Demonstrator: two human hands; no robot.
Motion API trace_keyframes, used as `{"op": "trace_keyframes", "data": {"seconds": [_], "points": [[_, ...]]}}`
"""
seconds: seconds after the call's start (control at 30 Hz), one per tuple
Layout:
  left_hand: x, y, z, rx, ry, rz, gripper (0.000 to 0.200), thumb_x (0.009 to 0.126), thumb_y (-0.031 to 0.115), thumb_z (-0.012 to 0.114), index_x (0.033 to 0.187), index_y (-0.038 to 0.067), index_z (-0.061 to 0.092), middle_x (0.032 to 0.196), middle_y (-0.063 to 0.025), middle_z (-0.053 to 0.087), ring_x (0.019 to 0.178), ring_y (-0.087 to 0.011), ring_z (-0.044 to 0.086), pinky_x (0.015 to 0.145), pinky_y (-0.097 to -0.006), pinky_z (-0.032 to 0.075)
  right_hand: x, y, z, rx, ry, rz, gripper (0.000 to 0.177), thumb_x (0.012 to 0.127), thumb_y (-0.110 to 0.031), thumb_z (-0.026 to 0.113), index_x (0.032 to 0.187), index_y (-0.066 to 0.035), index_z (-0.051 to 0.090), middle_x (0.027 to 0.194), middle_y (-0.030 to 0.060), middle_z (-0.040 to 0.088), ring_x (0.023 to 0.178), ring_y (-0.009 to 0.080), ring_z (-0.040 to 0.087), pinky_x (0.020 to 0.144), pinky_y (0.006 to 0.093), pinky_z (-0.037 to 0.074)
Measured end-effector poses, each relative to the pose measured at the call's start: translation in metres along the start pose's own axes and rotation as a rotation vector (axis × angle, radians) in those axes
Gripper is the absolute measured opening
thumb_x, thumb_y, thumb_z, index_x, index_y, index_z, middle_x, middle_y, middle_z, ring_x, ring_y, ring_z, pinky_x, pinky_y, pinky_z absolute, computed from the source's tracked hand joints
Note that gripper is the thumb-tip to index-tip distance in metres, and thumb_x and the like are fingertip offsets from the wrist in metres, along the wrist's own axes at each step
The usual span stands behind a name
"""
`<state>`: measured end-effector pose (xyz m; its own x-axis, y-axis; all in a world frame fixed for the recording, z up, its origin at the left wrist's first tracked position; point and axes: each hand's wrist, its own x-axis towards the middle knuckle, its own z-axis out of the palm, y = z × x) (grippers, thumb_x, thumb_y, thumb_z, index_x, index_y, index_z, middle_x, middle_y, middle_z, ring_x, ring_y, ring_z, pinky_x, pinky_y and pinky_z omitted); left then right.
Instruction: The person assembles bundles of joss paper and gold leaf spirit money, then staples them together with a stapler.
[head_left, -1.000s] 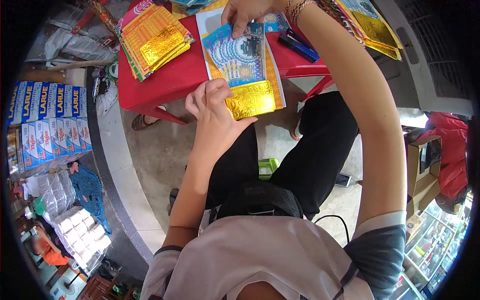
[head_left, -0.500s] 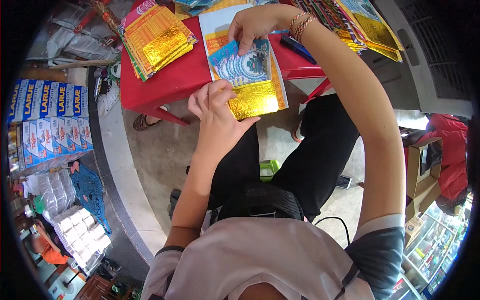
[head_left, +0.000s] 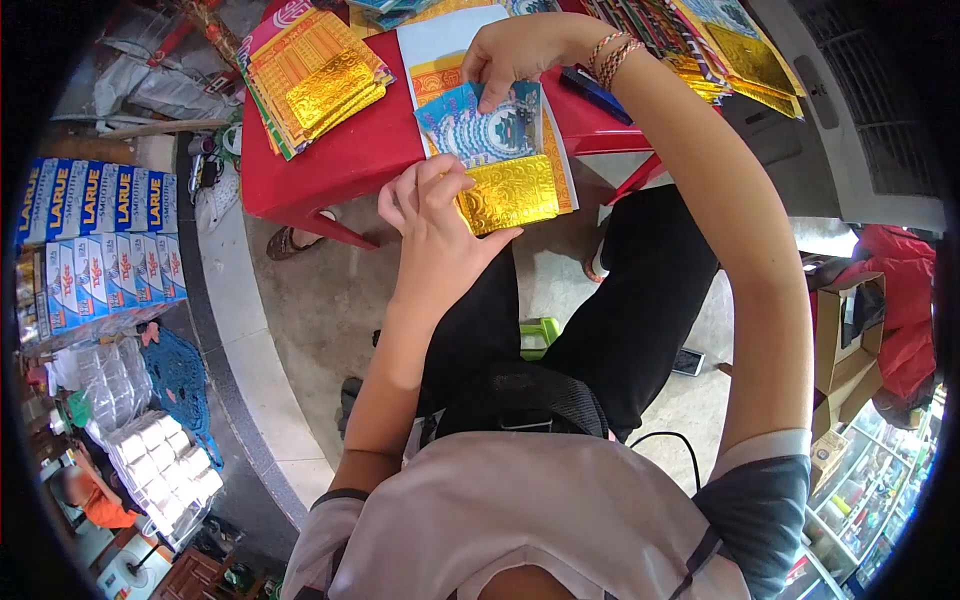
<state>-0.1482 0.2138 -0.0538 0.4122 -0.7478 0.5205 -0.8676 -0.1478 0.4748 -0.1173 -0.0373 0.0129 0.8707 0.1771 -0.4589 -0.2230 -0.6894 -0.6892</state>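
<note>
My left hand (head_left: 437, 205) has its fingers curled over the left side of a shiny gold foil paper (head_left: 515, 192), with the thumb stretched along the lower edge. Just above the foil lies a blue printed paper (head_left: 490, 130) with a round building design. My right hand (head_left: 510, 62) reaches in from above and pinches this blue paper near its top, thumb on its face. Under both is an orange-and-white printed sheet (head_left: 430, 82), partly hidden. These papers rest over the front edge of a red plastic table (head_left: 330, 185).
A stack of orange and gold papers (head_left: 320, 85) sits at the table's left. More paper bundles (head_left: 740, 50) are at the right, near a dark blue object (head_left: 595, 95). Beer cartons (head_left: 100, 240) stand at far left. A phone (head_left: 687, 361) lies on the floor.
My right hand has shifted very slightly to the right. The gold foil tilts a little differently, and both hands keep the same hold.
</note>
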Motion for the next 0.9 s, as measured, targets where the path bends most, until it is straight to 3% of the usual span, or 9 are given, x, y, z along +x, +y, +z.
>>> {"op": "trace_keyframes", "data": {"seconds": [0.07, 0.2, 0.27, 0.47, 0.57, 0.67, 0.9], "points": [[0.0, 0.0, 0.0, 0.006, -0.005, -0.003, 0.082, 0.058, 0.024, 0.087, 0.117, 0.013, 0.031, 0.122, -0.0116, 0.044, 0.118, -0.0313, 0.037, 0.095, -0.0538, 0.019, 0.0, -0.002, -0.001, -0.02, -0.025, 0.011, 0.03, 0.076, -0.016, 0.074, 0.097, 0.003, 0.065, 0.083, 0.004, 0.068, 0.073, 0.0101, 0.06, 0.064, 0.0214, 0.046], [0.001, 0.002, -0.001, 0.003, -0.003, 0.002, 0.082, 0.058, 0.024, 0.087, 0.117, 0.013, 0.031, 0.122, -0.0112, 0.045, 0.118, -0.0313, 0.037, 0.095, -0.0534, 0.019, -0.001, 0.0, -0.004, -0.017, -0.021, -0.016, 0.026, 0.08, -0.014, 0.07, 0.098, 0.002, 0.064, 0.088, 0.0048, 0.067, 0.078, 0.0103, 0.06, 0.07, 0.0211, 0.046], [0.003, 0.004, -0.002, 0.055, 0.01, 0.005, 0.082, 0.055, 0.026, 0.089, 0.112, 0.007, 0.034, 0.117, -0.0124, 0.049, 0.114, -0.03, 0.04, 0.097, -0.046, 0.022, -0.012, -0.013, -0.016, -0.164, -0.091, -0.06, 0.044, 0.075, -0.026, 0.074, 0.108, 0.002, 0.064, 0.097, 0.0095, 0.068, 0.086, 0.0194, 0.059, 0.077, 0.0319, 0.046], [0.003, 0.003, -0.002, 0.051, 0.015, 0.014, 0.082, 0.055, 0.027, 0.088, 0.113, 0.006, 0.034, 0.117, -0.0124, 0.049, 0.114, -0.0304, 0.04, 0.096, -0.0455, 0.023, -0.013, -0.008, -0.017, -0.092, -0.109, -0.041, 0.042, 0.082, -0.028, 0.066, 0.11, 0.003, 0.064, 0.103, 0.0113, 0.067, 0.094, 0.0211, 0.059, 0.086, 0.0351, 0.043], [0.0, 0.0, 0.001, -0.01, -0.01, -0.014, 0.084, 0.056, 0.023, 0.087, 0.118, 0.014, 0.032, 0.121, -0.0101, 0.044, 0.118, -0.0314, 0.037, 0.096, -0.0525, 0.019, -0.014, -0.005, -0.013, -0.079, 0.024, 0.051, 0.039, 0.085, -0.026, 0.062, 0.111, 0.002, 0.064, 0.105, 0.0111, 0.067, 0.096, 0.0221, 0.058, 0.088, 0.0356, 0.042], [0.0, 0.0, 0.001, -0.013, -0.001, -0.017, 0.084, 0.055, 0.023, 0.087, 0.118, 0.014, 0.032, 0.122, -0.01, 0.044, 0.117, -0.0315, 0.037, 0.096, -0.0525, 0.019, -0.015, -0.007, -0.012, -0.113, 0.07, 0.061, 0.039, 0.086, -0.028, 0.06, 0.112, 0.001, 0.064, 0.105, 0.0104, 0.067, 0.095, 0.0222, 0.059, 0.087, 0.0351, 0.043], [0.0, 0.0, 0.001, -0.013, -0.002, -0.012, 0.083, 0.055, 0.023, 0.087, 0.118, 0.014, 0.033, 0.123, -0.0103, 0.043, 0.117, -0.0322, 0.037, 0.097, -0.0527, 0.019, -0.021, -0.014, -0.017, -0.25, 0.012, 0.035, 0.041, 0.086, -0.031, 0.058, 0.112, 0.0, 0.064, 0.104, 0.0113, 0.067, 0.092, 0.0214, 0.058, 0.084, 0.0353, 0.044]]}}
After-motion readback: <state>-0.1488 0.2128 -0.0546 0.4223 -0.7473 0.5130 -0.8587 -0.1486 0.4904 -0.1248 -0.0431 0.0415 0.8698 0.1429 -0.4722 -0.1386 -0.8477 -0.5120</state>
